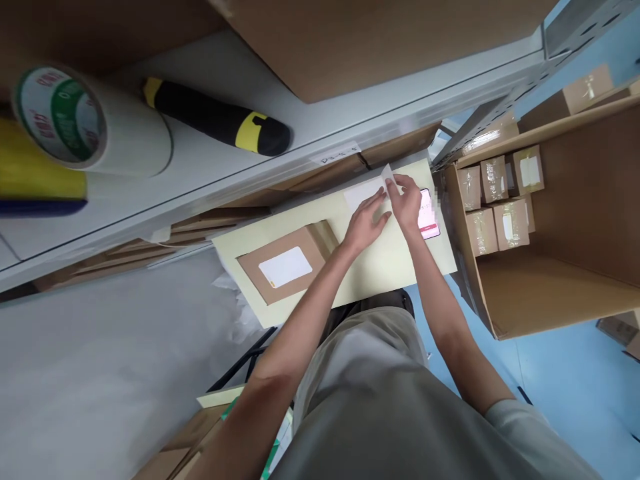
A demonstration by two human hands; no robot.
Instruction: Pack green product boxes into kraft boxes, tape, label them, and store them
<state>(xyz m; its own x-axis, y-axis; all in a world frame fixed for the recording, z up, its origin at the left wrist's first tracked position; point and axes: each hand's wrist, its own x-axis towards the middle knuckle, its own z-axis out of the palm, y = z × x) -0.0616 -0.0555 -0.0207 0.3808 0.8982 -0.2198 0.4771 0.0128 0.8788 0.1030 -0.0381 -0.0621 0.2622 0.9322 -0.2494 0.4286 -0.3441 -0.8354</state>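
1. Pinching with thumb and fingertips closed, the right hand [409, 203] holds a small white slip [389, 175] lifted off the surface. The slip stands up just past the fingertips; whether it is joined to the sheet below I cannot tell.
2. The left hand [367, 223] lies open, fingers straight and together, gripping nothing. Its fingertips press on the near edge of a white sheet [361, 193], just beside the pinch. It probably pins the sheet so that it cannot slide while the other hand pulls upward.
3. Both the sheet and the slip are at the far edge of the pale yellow table [380, 267], right under the two hands.
4. A phone [431, 223] with a pink screen lies face up, partly under the right palm. It seems to be kept where it can be read without letting go.
5. To the left of the open hand, well apart from the pinch, a flat cardboard parcel [250, 270] rests on the table. A blank white label [285, 267] is stuck on top of it.
6. To the right of the pinching hand stands a large open carton [550, 293]. Small taped boxes [495, 200] are stacked at its far end.
7. Beyond the hands runs a grey shelf [225, 167]. On it lie a roll of tape [90, 120] and a black and yellow tool [215, 123], both out of reach of either grip.
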